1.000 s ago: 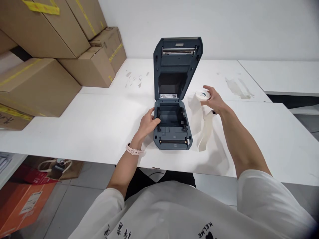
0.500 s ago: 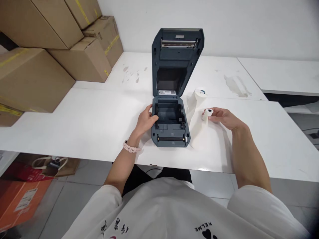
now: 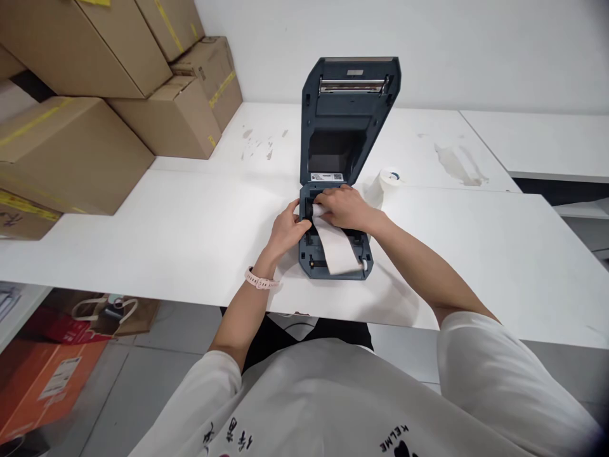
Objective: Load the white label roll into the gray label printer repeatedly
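A dark grey label printer (image 3: pixel 335 275) stands on the white table with its lid (image 3: pixel 349 114) tilted up. My left hand (image 3: pixel 288 227) grips the left side of the printer's base, thumb over the inner edge and fingers outside. Inside the base, my right hand (image 3: pixel 343 206) is closed on a small paper roll (image 3: pixel 318 210), which it mostly covers. From that roll a loose strip of paper (image 3: pixel 339 247) runs down over the front of the base. Behind my right forearm, a larger white paper roll (image 3: pixel 389 178) stands beside the printer, partly hidden.
Cardboard boxes (image 3: pixel 76 152) are stacked at the table's left back. A white wall (image 3: pixel 428 51) rises behind. Peeled patches (image 3: pixel 459 166) mark the tabletop. Below the left side lie an orange box (image 3: pixel 47 387) and a paper bag (image 3: pixel 143 317) on the floor.
My right hand has carried the small paper roll leftward from beside the printer into its base. The paper strip now lies across the base. My left hand keeps its hold on the printer.
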### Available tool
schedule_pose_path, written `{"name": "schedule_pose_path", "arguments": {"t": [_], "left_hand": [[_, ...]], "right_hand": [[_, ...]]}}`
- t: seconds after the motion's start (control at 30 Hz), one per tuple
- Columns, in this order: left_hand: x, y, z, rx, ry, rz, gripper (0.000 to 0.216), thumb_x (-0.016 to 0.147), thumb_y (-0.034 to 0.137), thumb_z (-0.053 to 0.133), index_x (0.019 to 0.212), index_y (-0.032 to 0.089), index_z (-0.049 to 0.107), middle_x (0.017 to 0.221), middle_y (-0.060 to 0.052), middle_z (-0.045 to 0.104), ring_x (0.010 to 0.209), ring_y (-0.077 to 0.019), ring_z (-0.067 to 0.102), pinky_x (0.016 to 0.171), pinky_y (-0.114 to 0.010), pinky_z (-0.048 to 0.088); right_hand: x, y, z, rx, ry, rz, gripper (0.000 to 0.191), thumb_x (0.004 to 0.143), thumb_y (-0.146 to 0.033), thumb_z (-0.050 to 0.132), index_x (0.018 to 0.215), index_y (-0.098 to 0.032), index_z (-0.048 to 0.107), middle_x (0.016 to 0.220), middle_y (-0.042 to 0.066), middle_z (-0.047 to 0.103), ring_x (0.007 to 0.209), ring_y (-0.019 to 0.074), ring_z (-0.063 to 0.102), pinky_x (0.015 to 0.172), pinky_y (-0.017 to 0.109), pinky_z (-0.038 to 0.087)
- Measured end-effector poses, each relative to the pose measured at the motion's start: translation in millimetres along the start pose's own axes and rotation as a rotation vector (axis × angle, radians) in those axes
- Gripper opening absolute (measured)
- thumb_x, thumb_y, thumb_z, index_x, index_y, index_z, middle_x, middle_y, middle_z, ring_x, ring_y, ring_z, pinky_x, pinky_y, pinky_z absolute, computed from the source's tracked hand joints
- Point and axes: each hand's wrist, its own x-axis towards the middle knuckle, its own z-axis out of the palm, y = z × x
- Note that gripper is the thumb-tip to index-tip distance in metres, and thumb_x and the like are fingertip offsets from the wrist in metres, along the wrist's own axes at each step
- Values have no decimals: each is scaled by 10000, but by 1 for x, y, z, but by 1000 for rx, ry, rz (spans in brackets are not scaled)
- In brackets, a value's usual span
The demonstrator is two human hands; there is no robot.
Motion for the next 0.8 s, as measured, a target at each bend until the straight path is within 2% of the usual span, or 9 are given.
{"name": "schedule_pose_path", "arguments": {"t": [0.1,0.2,0.27,0.33,0.47,0.6,0.8], "left_hand": [[0,2,0,29,9,1,769,714,209,564,1479,143,546,578,48,509,558,-150,464,574,-296,323],[-1,4,0,39,9,-3,775,719,216,563,1491,151,535,604,36,546,573,-156,486,587,-299,334],[-3,6,-1,46,9,-7,771,728,224,558,1497,158,531,616,32,554,586,-163,501,597,-303,346],[-5,9,-1,56,3,-11,765,733,229,552,1495,157,533,622,29,553,597,-170,509,604,-309,354],[-7,13,-2,86,4,-20,757,734,235,547,1488,168,539,625,25,555,601,-179,507,612,-318,362],[-7,14,-1,81,11,-19,744,728,237,549,1469,172,554,640,18,581,612,-184,520,621,-321,376],[-7,14,0,86,22,-12,717,740,262,582,1452,178,567,661,14,612,621,-183,544,636,-325,399]], "right_hand": [[8,-2,10,-103,-53,-40,333,897,-141,587,1202,-103,715,1171,200,753,1106,361,697,988,476,456],[-2,1,10,-73,-36,-71,350,882,-145,621,1218,-105,713,1196,196,738,1137,367,677,980,474,453],[-18,1,8,14,43,-80,367,909,-163,617,1264,-114,696,1226,180,726,1154,365,666,962,473,474],[-41,-2,9,135,178,-83,341,967,-204,585,1283,-133,690,1234,157,726,1136,347,674,937,471,507],[-90,-19,22,351,414,-109,294,1041,-289,539,1254,-178,710,1247,125,738,1108,297,696,937,459,561],[-118,-41,42,427,471,-121,312,1050,-282,553,1314,-188,688,1393,121,693,1272,291,655,1060,479,537],[-125,-48,54,402,480,-79,315,1052,-279,559,1339,-209,668,1474,88,651,1392,303,576,1147,537,465]]}}
